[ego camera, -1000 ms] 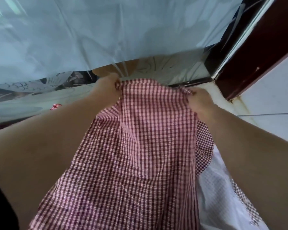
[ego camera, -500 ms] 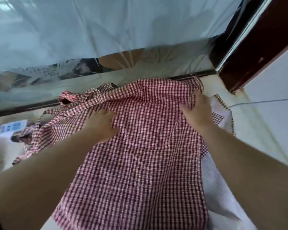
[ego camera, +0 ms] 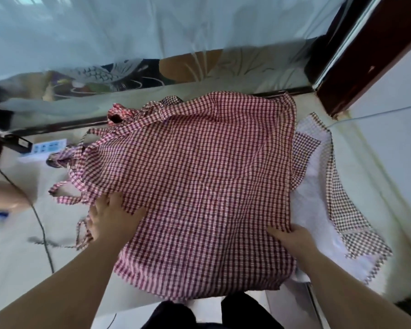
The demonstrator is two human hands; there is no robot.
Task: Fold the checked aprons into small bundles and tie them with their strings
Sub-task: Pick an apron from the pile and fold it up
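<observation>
**Red apron's flat on the floor, both hands on its sides**

You've got the red checked apron spread open on the pale floor. Its far edge sits just short of the dark sill under the sheer curtain, and the far right corner lands near the dark red door frame, so it's tight up there. The right side overlaps a white apron with checked trim, which pokes out from under it.

The open room is on your left: bare floor, with only a thin cable running across it and the apron strings trailing out loose.

Your left hand lies flat on the apron's left edge, fingers straight and pressing the cloth down, right beside those strings. Your right hand has hold of the right edge, thumb on top, the other fingers tucked under the cloth where you can't see them. The near hem sits just ahead of your dark trousers.
</observation>
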